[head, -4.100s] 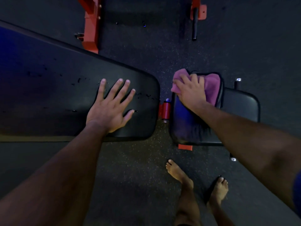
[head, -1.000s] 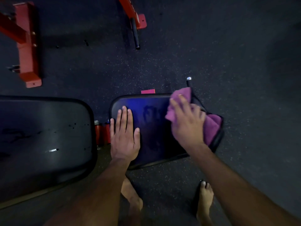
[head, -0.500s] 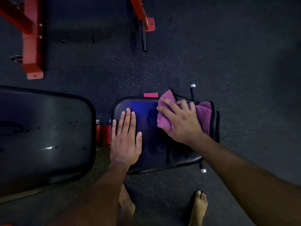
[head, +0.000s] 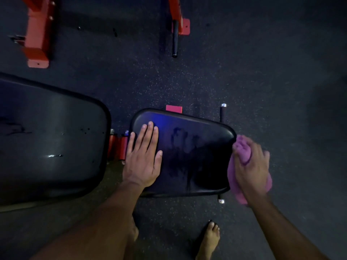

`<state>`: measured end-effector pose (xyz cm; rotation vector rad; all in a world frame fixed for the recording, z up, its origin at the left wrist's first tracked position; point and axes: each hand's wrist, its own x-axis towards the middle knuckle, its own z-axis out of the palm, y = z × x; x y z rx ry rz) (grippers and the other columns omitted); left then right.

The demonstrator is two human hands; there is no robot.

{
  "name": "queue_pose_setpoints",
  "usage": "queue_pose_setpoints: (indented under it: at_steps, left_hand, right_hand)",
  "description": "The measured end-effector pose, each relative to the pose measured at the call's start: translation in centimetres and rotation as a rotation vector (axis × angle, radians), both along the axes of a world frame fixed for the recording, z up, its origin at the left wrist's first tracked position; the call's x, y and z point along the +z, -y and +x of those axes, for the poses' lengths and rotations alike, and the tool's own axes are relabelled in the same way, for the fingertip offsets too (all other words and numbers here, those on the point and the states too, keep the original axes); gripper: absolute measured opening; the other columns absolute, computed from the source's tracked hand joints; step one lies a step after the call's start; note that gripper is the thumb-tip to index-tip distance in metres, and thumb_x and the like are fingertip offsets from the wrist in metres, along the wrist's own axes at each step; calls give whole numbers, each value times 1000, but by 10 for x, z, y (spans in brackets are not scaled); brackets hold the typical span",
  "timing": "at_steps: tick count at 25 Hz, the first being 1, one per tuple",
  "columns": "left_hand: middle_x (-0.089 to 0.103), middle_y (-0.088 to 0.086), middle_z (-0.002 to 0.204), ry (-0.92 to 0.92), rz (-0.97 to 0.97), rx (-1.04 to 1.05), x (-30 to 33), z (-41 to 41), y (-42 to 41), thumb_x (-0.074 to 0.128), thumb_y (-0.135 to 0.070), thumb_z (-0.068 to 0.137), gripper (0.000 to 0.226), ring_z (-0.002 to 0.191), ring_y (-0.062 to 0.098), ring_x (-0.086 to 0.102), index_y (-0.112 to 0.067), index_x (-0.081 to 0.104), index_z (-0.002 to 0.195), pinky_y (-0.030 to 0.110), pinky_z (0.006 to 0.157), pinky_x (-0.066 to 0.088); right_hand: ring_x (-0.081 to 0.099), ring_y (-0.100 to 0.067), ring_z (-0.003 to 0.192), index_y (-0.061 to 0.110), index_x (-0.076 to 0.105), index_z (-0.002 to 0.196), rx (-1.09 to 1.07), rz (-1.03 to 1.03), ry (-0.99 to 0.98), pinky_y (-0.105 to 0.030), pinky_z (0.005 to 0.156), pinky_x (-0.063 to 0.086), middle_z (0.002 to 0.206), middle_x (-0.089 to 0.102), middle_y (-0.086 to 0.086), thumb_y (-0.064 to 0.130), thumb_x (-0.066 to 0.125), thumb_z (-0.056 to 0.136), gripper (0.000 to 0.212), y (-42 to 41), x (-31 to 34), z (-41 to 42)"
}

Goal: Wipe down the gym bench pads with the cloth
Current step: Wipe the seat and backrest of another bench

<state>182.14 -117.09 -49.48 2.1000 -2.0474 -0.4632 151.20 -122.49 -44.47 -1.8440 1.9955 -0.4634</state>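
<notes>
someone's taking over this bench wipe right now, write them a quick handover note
Left hand: open, flat on the small seat pad, bracing it.
Right hand: grips the purple cloth bunched at the seat pad's right edge, off the top face.
Done: streaky smears on the seat pad's top suggest it has been wiped.
Left: the seat pad's edges, and the long back pad, which shows dark specks and marks.

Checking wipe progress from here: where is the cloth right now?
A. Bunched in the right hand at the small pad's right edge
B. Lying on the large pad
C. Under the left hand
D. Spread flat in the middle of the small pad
A: the right hand grips the bunched purple cloth against the right edge of the small pad, while the left hand lies flat and bare on that pad's left end.
</notes>
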Motion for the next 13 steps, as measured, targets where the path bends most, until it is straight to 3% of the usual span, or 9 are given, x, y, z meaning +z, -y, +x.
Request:
queue_pose_setpoints:
  at_steps: [3, 6, 9, 13]
  left_hand:
    - [9, 6, 174, -21, -9, -2, 1, -2, -1, 29, -34, 104, 68, 161, 22, 6, -9, 16, 165, 51, 129, 8]
    - [18, 13, 172, -83, -21, 24, 0, 0, -3, 26, -32, 106, 64, 161, 24, 11, -2, 24, 162, 47, 130, 6]
    - [19, 20, 170, -112, -3, 73, -2, 1, -1, 25, -32, 106, 64, 161, 27, 10, 2, 25, 160, 43, 131, 5]
    - [11, 16, 173, -102, -23, 48, 1, 0, -4, 27, -30, 105, 65, 161, 26, 6, 1, 21, 162, 46, 130, 9]
  right_hand:
    - [51, -29, 99, 27, 59, 129, 291, -101, -152, -45, 82, 41, 126, 64, 7, 38, 66, 89, 42, 45, 4, 82]
    - [51, -32, 107, 26, 56, 136, 766, -148, -362, -46, 84, 37, 140, 56, 3, 49, 49, 88, 54, 68, -12, 170]
    - [51, -30, 106, 28, 57, 133, 980, -107, -336, -46, 84, 37, 130, 61, 3, 54, 45, 92, 50, 110, -18, 225]
    - [51, -18, 105, 39, 53, 134, 958, 186, -71, -43, 91, 43, 127, 63, 13, 64, 44, 98, 45, 144, -23, 199]
